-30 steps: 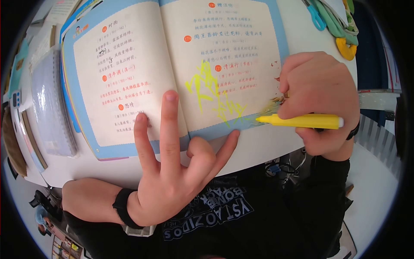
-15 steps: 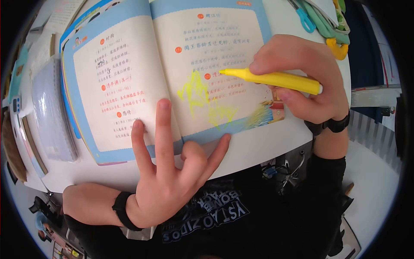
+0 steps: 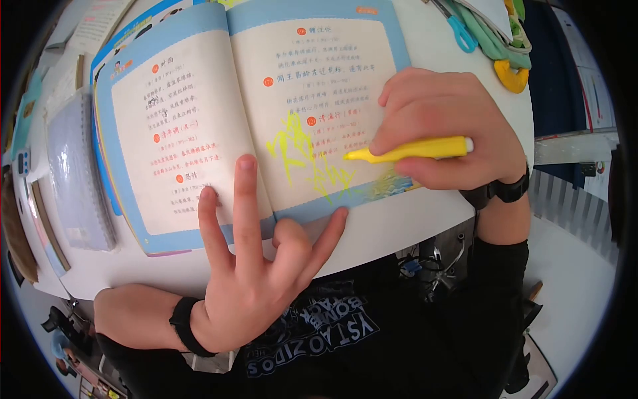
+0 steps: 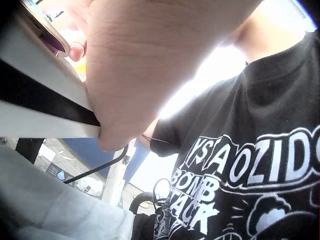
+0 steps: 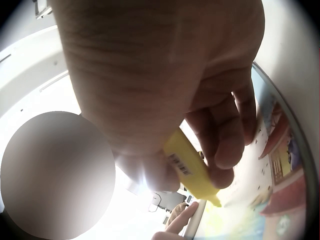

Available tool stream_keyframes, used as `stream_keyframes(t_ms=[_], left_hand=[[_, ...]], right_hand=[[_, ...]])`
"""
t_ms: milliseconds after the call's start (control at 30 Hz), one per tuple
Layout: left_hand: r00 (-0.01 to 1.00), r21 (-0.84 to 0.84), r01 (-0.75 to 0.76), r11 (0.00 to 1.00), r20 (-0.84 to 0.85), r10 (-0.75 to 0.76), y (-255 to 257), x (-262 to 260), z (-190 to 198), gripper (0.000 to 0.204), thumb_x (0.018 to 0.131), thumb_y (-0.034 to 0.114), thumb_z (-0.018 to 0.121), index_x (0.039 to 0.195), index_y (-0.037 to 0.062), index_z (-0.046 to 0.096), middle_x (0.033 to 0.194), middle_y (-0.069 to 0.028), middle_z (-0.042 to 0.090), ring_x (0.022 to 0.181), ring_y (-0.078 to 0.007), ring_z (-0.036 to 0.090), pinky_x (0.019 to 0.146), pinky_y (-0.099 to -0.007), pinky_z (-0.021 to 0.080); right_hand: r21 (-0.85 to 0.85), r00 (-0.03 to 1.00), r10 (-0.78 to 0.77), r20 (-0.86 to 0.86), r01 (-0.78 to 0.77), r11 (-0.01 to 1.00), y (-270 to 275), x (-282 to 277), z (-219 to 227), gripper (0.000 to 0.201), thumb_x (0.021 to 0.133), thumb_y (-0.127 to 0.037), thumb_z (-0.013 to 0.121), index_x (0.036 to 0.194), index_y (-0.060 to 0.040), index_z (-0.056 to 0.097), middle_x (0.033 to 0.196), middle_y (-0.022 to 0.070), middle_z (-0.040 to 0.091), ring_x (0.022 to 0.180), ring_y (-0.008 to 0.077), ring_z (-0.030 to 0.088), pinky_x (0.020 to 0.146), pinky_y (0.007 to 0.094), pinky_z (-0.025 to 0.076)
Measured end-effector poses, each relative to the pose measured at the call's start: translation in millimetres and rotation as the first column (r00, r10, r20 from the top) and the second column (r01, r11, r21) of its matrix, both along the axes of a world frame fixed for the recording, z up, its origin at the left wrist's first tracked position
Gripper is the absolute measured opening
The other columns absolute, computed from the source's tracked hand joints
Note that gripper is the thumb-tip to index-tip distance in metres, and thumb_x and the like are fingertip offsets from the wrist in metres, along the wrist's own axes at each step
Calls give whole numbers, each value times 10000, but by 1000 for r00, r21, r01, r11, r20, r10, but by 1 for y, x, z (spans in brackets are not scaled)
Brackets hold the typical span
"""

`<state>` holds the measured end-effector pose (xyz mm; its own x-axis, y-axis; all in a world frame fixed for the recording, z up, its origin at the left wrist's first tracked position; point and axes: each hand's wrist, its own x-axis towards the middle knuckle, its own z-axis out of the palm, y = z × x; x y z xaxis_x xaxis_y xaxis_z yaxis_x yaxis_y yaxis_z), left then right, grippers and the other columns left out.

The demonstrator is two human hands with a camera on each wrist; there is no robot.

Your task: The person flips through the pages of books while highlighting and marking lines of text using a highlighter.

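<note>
A book with blue-bordered pages (image 3: 302, 207) lies open on the white table, printed with Chinese verses. My right hand (image 3: 452, 123) grips a yellow highlighter (image 3: 419, 151) over the right page, its tip by the last printed lines. In the right wrist view the highlighter (image 5: 187, 162) slants down towards the paper, a barcode on its barrel. Bright yellow scribbles (image 3: 287, 147) cover the page's lower left part. My left hand (image 3: 256, 266) rests at the book's lower edge, two straight fingers on the left page. In the left wrist view its heel (image 4: 135, 75) sits by the table edge.
Blue-handled scissors (image 3: 463, 33) and a green pencil case (image 3: 495, 23) lie at the back right, with a yellow piece (image 3: 512, 76) beside them. On the left is a plastic-covered spiral notebook (image 3: 76, 173). The table's front edge (image 3: 435, 229) runs close to the body.
My right hand has carried the highlighter from the page's lower border up to the third heading, then down to the verse lines. My left hand stays on the book, which sits further left in view.
</note>
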<state>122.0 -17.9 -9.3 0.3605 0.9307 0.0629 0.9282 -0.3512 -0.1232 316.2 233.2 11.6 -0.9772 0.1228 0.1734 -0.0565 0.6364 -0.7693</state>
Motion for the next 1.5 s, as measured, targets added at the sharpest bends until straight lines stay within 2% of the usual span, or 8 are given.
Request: stream_keyframes(t_ms=[233, 667, 767, 833, 933, 1033, 1367, 1500], left_hand=[[1000, -12, 0, 1000, 12, 1, 0, 0, 1, 818, 662, 500, 648, 1459, 319, 630, 983, -136, 343, 1325, -675, 466, 973, -839, 380], [1000, -8, -7, 1000, 15, 8, 1, 0, 0, 829, 654, 503, 655, 1463, 323, 627, 976, -130, 326, 1322, -674, 468, 959, -834, 393], [1000, -18, 1, 1000, 17, -1, 0, -1, -1, 832, 649, 502, 657, 1461, 321, 629, 980, -132, 328, 1321, -676, 467, 952, -835, 396], [1000, 1, 1, 1000, 18, -1, 0, -1, -1, 839, 641, 506, 657, 1459, 318, 631, 981, -132, 326, 1320, -678, 465, 948, -835, 397], [1000, -5, 1, 1000, 11, -1, 0, 0, -1, 840, 642, 506, 655, 1459, 314, 630, 981, -134, 330, 1318, -679, 465, 945, -835, 399], [1000, -30, 0, 1000, 15, 1, 1, 0, 2, 840, 643, 508, 655, 1459, 313, 630, 982, -137, 336, 1317, -679, 465, 944, -834, 401], [1000, -16, 9, 1000, 4, -9, 1, -1, -1, 814, 662, 499, 652, 1456, 320, 633, 977, -135, 330, 1322, -677, 466, 947, -833, 398], [1000, 5, 9, 1000, 2, -9, 1, -1, -1, 799, 672, 494, 648, 1453, 323, 635, 981, -134, 322, 1317, -676, 472, 944, -830, 403]], right_hand=[[14, 995, 105, 3, -105, 994, 1, 2, 5, 283, 663, -44, 782, 945, -41, 757, 796, 85, 687, 705, 288, 621, 835, 446, 541], [80, 997, 80, 14, -81, 994, 5, 6, 5, 267, 654, -56, 762, 921, -43, 759, 805, 70, 690, 674, 260, 609, 825, 460, 546], [-121, 973, 224, 57, -216, 969, 9, 10, 5, 254, 675, -76, 747, 924, -30, 760, 820, 73, 710, 698, 261, 625, 831, 461, 547], [-77, 992, 114, -55, -118, 990, 6, 6, 4, 260, 683, -92, 738, 933, -20, 758, 837, 75, 727, 725, 272, 636, 830, 469, 548], [-2, 998, -68, -15, 68, 998, 1, 4, 4, 260, 688, -84, 736, 940, -22, 756, 841, 79, 724, 733, 287, 635, 824, 465, 549], [93, 996, -79, 35, 75, 993, 4, 3, 4, 239, 706, -85, 736, 938, -27, 751, 836, 81, 716, 743, 304, 636, 818, 457, 549], [114, 995, -90, 35, 86, 990, 6, 9, 7, 268, 656, -71, 728, 919, -22, 736, 808, 82, 697, 708, 310, 624, 809, 461, 557], [116, 998, -1, 62, -6, 993, 5, 8, 13, 250, 648, -76, 724, 894, -35, 738, 771, 64, 690, 680, 290, 626, 804, 455, 556]])
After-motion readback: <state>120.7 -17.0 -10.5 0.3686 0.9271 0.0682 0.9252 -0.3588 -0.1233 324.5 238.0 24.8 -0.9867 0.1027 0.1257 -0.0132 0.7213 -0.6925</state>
